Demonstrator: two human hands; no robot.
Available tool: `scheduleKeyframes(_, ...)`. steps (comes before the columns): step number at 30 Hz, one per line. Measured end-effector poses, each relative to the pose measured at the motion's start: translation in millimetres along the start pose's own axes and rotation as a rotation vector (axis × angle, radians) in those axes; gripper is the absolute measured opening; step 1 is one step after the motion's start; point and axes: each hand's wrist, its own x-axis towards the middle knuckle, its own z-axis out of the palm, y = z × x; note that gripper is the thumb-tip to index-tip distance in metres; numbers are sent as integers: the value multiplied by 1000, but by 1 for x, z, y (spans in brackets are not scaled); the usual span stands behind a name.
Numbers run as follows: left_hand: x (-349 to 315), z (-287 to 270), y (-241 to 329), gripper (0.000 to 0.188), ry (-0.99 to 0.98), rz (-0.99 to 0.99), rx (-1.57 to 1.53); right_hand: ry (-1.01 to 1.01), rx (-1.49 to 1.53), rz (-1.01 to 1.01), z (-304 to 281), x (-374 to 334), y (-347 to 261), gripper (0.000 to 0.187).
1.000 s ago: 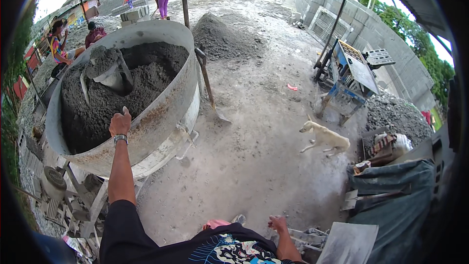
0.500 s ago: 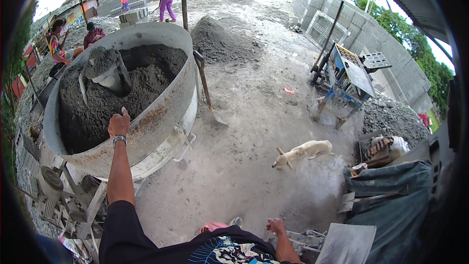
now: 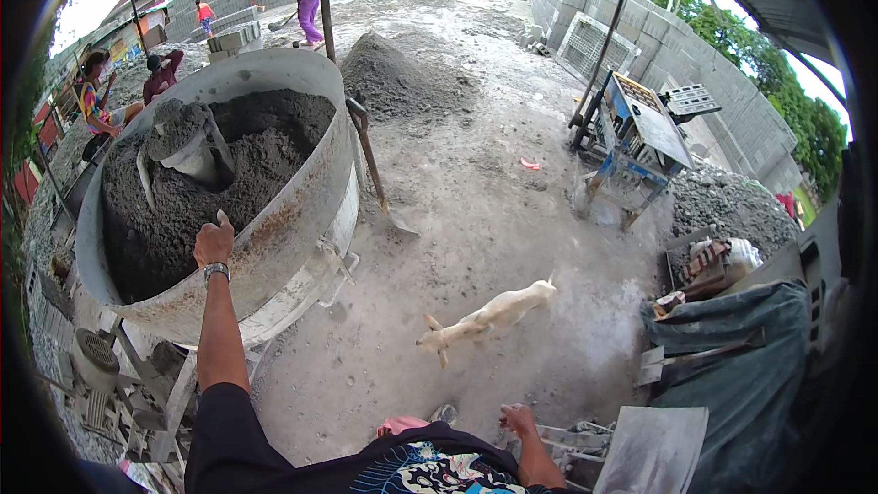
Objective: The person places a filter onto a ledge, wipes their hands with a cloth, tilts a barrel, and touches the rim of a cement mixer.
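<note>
At the left stands a large round concrete mixer drum (image 3: 274,220), its pale wall streaked with rust. Dark grey damp mix (image 3: 265,128) fills it, and a mix-caked centre hub with blades (image 3: 187,151) rises from the middle. My left hand (image 3: 214,243), with a watch on its wrist, lies on the near rim, fingers curled over it and one digit pointing up. What its fingertips touch inside is hidden. My right hand (image 3: 518,421) hangs low in front of me with fingers curled, and nothing shows in it.
A pale dog (image 3: 494,316) stands on the dusty ground. A shovel (image 3: 373,165) leans on the drum. Beyond are a dark sand heap (image 3: 393,78), a blue-framed machine (image 3: 640,133) and block walls (image 3: 658,46). Several people are far left; a tarp (image 3: 741,384) lies right.
The dog has walked left and nearer to me. The view has shifted slightly. My left hand stays at the drum rim and my right hand stays low. The person in purple trousers has turned.
</note>
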Motion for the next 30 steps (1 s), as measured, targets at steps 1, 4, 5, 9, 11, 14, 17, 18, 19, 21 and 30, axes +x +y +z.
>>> scheduleKeyframes(1,0,0,-1,65,6,1,-2,8,-13,1,0,-1,-1,31)
scheduleKeyframes(4,-1,-2,0,65,-13,-11,-1,-11,-62,14,-1,-3,-3,32)
scheduleKeyframes(5,-3,-4,2,65,-14,-14,0,-12,-64,15,-1,-4,-3,32)
scheduleKeyframes(9,-8,-7,7,62,28,-6,-3,-21,-78,13,0,-1,-4,32)
scheduleKeyframes(11,-5,-5,3,61,40,-6,-1,-33,-77,11,2,0,-5,32)
scheduleKeyframes(14,-1,1,1,61,85,14,-4,-22,-93,29,2,2,-7,32)
scheduleKeyframes(17,-2,3,1,62,93,18,-22,-24,-75,27,3,2,-8,33)
scheduleKeyframes(18,-1,4,-1,62,90,20,-20,-25,-85,26,2,3,-10,33)
scheduleKeyframes(19,0,5,-1,62,87,24,-18,-26,-94,25,1,3,-11,34)
scheduleKeyframes(21,1,4,-3,62,86,15,-11,-25,-95,26,2,2,-14,34)
scheduleKeyframes(30,-4,-2,3,62,41,19,-4,-19,-97,22,1,1,-18,34)
